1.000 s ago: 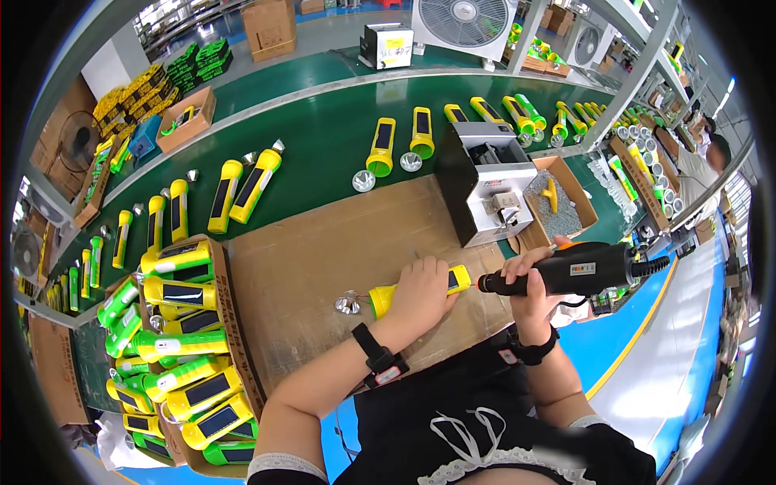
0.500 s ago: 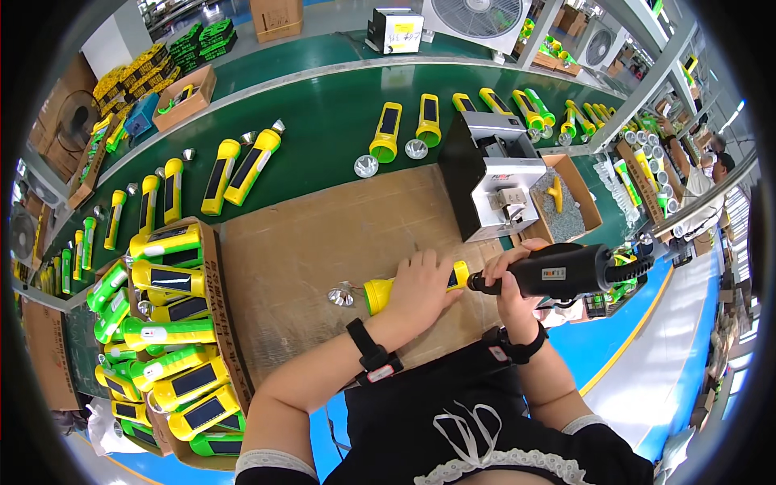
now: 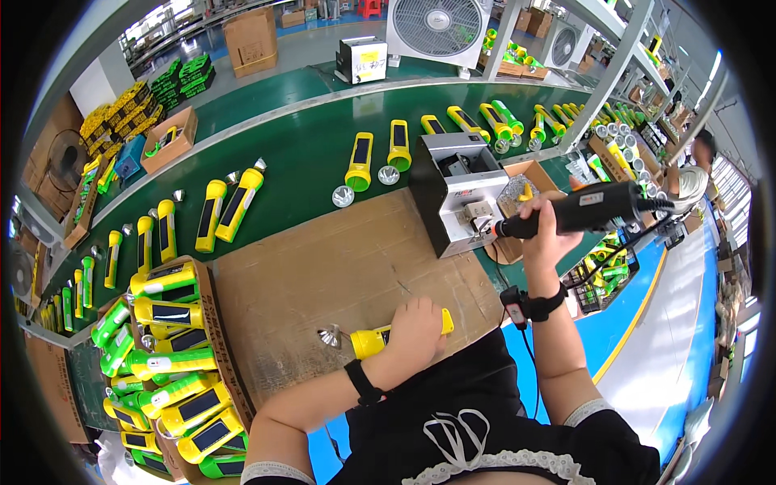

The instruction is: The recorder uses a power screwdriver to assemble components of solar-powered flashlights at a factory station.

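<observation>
My left hand (image 3: 416,333) is closed around the yellow flashlight (image 3: 368,343), which lies on its side on the cardboard sheet (image 3: 339,267). The flashlight's silver reflector (image 3: 330,336) rests just off its wide end, joined by a thin wire. In my right hand (image 3: 546,238) is a black electric screwdriver (image 3: 598,207), held level with its cable running off to the right. Its tip is at the front outlet of the screw feeder (image 3: 457,198), a black and silver box; whether a screw sits on the bit is too small to tell.
A carton (image 3: 212,323) full of yellow and green flashlights stands on the left. More flashlights with loose reflectors line the green conveyor (image 3: 299,153) beyond the cardboard. Behind the feeder is a box of screws (image 3: 517,174). A fan (image 3: 436,24) stands at the back; a person works far right.
My right hand has carried the screwdriver up and away from the flashlight's narrow end to the feeder. My left hand and the flashlight have shifted slightly nearer to me. The view has tilted up.
</observation>
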Action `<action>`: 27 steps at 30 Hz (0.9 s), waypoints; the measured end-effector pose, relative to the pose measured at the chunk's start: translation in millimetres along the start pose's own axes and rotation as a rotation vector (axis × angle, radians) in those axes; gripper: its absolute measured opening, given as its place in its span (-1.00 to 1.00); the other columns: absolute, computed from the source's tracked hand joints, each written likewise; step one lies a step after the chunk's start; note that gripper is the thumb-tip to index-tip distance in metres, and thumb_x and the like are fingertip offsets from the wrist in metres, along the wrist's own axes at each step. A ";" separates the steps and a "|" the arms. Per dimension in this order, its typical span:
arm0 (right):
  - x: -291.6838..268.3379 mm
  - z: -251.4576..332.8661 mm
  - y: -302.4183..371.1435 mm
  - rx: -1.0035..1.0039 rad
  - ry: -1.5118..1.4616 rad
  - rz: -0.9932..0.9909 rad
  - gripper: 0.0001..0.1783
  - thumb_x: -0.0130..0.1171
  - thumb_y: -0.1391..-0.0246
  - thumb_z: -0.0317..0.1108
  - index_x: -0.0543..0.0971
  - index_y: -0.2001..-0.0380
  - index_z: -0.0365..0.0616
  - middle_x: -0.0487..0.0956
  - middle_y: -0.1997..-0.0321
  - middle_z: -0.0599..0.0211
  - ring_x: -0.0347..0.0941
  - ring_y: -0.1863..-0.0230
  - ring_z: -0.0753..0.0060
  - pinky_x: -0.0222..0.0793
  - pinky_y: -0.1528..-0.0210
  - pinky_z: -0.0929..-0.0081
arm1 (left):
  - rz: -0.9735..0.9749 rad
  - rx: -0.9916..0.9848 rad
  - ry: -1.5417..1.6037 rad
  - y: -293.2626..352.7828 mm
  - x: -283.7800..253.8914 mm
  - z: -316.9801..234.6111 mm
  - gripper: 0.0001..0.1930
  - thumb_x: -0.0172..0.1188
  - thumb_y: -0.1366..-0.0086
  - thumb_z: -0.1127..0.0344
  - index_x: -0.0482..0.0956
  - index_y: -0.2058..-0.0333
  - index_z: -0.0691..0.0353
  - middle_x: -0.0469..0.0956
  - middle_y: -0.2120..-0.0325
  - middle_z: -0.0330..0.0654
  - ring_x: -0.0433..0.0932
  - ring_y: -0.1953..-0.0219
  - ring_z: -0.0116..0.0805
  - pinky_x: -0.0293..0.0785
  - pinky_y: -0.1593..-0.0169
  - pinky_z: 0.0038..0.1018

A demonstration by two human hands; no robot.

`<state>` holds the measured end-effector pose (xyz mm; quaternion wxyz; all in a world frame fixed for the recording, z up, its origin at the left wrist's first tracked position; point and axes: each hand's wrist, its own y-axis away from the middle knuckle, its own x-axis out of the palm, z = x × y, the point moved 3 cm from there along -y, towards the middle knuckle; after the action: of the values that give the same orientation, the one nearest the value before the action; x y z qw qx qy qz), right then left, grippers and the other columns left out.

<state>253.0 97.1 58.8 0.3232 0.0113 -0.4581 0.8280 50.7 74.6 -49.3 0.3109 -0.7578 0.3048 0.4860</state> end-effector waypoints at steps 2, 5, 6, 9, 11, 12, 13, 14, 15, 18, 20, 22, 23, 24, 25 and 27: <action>4.8 -11.7 -4.0 0.052 -0.093 -0.018 -0.43 0.01 -0.02 -0.60 0.12 -0.12 -0.36 0.46 0.54 0.26 0.42 0.56 0.47 0.40 0.42 0.49 | -0.005 0.008 0.003 0.6 5.2 0.2 -0.63 0.29 0.08 0.14 0.45 0.36 0.25 0.39 0.40 -0.07 0.42 0.27 -0.13 0.36 0.24 -0.29; 5.4 -25.2 -6.0 0.096 0.003 0.045 -0.41 0.04 0.01 -0.59 0.14 -0.12 -0.34 0.45 0.58 0.30 0.43 0.56 0.48 0.41 0.41 0.50 | -0.025 0.018 0.034 -1.0 8.1 1.5 -0.64 0.28 0.06 0.15 0.45 0.35 0.25 0.38 0.39 -0.08 0.42 0.28 -0.14 0.36 0.24 -0.30; 6.7 -28.5 -6.6 0.116 0.034 0.107 -0.41 0.05 0.02 -0.59 0.15 -0.11 -0.34 0.45 0.59 0.31 0.44 0.56 0.49 0.41 0.41 0.50 | -0.043 0.024 0.061 -0.9 7.8 1.4 -0.64 0.28 0.05 0.15 0.45 0.34 0.25 0.37 0.39 -0.08 0.41 0.28 -0.14 0.36 0.24 -0.30; 15.5 -24.8 -12.4 0.233 0.028 0.140 -0.41 0.08 0.08 -0.60 0.21 -0.09 -0.32 0.45 0.55 0.37 0.42 0.57 0.53 0.40 0.45 0.54 | -0.113 0.062 0.058 2.8 8.0 -1.7 -0.62 0.29 0.04 0.16 0.44 0.32 0.26 0.36 0.38 -0.08 0.40 0.29 -0.14 0.36 0.24 -0.30; 20.9 -20.5 -15.1 0.260 0.024 0.137 -0.43 0.06 0.09 -0.61 0.24 -0.07 -0.31 0.44 0.57 0.38 0.41 0.60 0.53 0.38 0.50 0.54 | -0.136 0.050 0.082 3.7 7.4 -1.7 -0.62 0.29 0.05 0.17 0.44 0.31 0.26 0.36 0.38 -0.09 0.40 0.29 -0.14 0.36 0.24 -0.31; 17.4 -18.4 -11.7 0.264 0.026 0.133 -0.43 0.06 0.09 -0.61 0.24 -0.07 -0.31 0.44 0.57 0.38 0.41 0.60 0.53 0.38 0.50 0.54 | -0.167 0.034 0.105 4.8 6.7 -1.9 -0.62 0.29 0.06 0.18 0.44 0.31 0.26 0.35 0.39 -0.09 0.39 0.29 -0.14 0.35 0.25 -0.31; 12.7 -17.1 -8.6 0.281 0.014 0.146 -0.42 0.06 0.09 -0.61 0.23 -0.08 -0.31 0.43 0.58 0.37 0.40 0.62 0.53 0.37 0.51 0.54 | -0.165 0.033 0.105 4.0 6.4 -1.8 -0.62 0.29 0.06 0.18 0.44 0.31 0.26 0.35 0.39 -0.09 0.39 0.29 -0.14 0.35 0.25 -0.31; 9.0 -15.4 -4.0 0.298 0.002 0.160 -0.42 0.06 0.09 -0.60 0.22 -0.08 -0.31 0.43 0.59 0.36 0.40 0.63 0.52 0.37 0.53 0.54 | -0.159 0.036 0.107 3.8 5.8 -2.1 -0.62 0.29 0.07 0.19 0.43 0.30 0.26 0.35 0.39 -0.09 0.39 0.28 -0.15 0.35 0.26 -0.31; 6.6 -11.1 4.2 0.273 -0.046 0.168 -0.44 0.06 0.08 -0.59 0.22 -0.06 -0.31 0.43 0.60 0.34 0.39 0.65 0.50 0.35 0.56 0.54 | -0.153 0.037 0.110 3.5 5.3 -2.0 -0.62 0.30 0.08 0.20 0.43 0.30 0.26 0.35 0.39 -0.09 0.39 0.28 -0.15 0.34 0.26 -0.32; 1.2 12.4 37.7 0.308 -0.229 0.164 -0.40 0.09 0.01 -0.52 0.11 -0.09 -0.31 0.40 0.61 0.31 0.37 0.65 0.44 0.36 0.52 0.47 | -0.144 0.040 0.094 2.6 6.8 -3.5 -0.60 0.30 0.11 0.21 0.42 0.30 0.26 0.35 0.40 -0.10 0.39 0.28 -0.16 0.33 0.27 -0.33; 3.1 29.2 59.7 0.350 -0.216 0.179 -0.35 0.10 -0.02 -0.48 0.04 -0.12 -0.30 0.38 0.60 0.30 0.35 0.64 0.42 0.36 0.50 0.43 | -0.146 0.031 0.079 4.0 7.9 -2.4 -0.59 0.31 0.12 0.20 0.42 0.31 0.26 0.34 0.40 -0.10 0.39 0.28 -0.16 0.32 0.27 -0.34; 4.3 39.1 75.3 0.371 -0.198 0.252 -0.36 0.07 -0.05 -0.49 0.01 -0.13 -0.27 0.39 0.56 0.27 0.36 0.59 0.42 0.36 0.43 0.45 | -0.147 0.031 0.062 3.9 8.0 -1.0 -0.59 0.31 0.13 0.20 0.41 0.31 0.26 0.34 0.40 -0.10 0.38 0.28 -0.16 0.31 0.27 -0.34; 5.4 41.8 79.1 0.376 -0.199 0.270 -0.37 0.06 -0.05 -0.50 0.01 -0.12 -0.26 0.39 0.55 0.27 0.37 0.57 0.42 0.36 0.41 0.45 | -0.143 0.027 0.064 3.3 7.4 -0.7 -0.58 0.32 0.13 0.20 0.40 0.31 0.25 0.34 0.40 -0.10 0.38 0.28 -0.16 0.31 0.27 -0.34; 6.4 43.5 82.4 0.381 -0.202 0.288 -0.38 0.06 -0.05 -0.50 0.00 -0.12 -0.26 0.39 0.55 0.27 0.37 0.56 0.42 0.36 0.40 0.46 | -0.140 0.024 0.064 3.5 7.2 -0.7 -0.58 0.32 0.14 0.20 0.40 0.31 0.25 0.34 0.40 -0.10 0.38 0.28 -0.16 0.31 0.27 -0.33; 7.0 43.2 83.8 0.385 -0.201 0.284 -0.38 0.06 -0.05 -0.50 0.00 -0.12 -0.26 0.39 0.55 0.27 0.37 0.56 0.42 0.36 0.40 0.46 | -0.134 0.024 0.066 3.1 7.5 -0.9 -0.58 0.32 0.14 0.20 0.40 0.31 0.25 0.34 0.40 -0.10 0.38 0.28 -0.16 0.31 0.27 -0.33; 9.8 42.5 85.0 0.379 -0.215 0.310 -0.38 0.05 -0.04 -0.51 0.00 -0.11 -0.25 0.39 0.54 0.28 0.38 0.55 0.42 0.36 0.40 0.47 | -0.135 0.011 0.066 3.2 7.5 -1.2 -0.57 0.32 0.14 0.20 0.39 0.30 0.24 0.34 0.39 -0.10 0.38 0.27 -0.17 0.31 0.26 -0.33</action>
<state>187.1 38.1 22.7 0.1341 0.0891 -0.3228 0.9327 51.4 70.5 -56.4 0.3370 -0.7905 0.2658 0.4370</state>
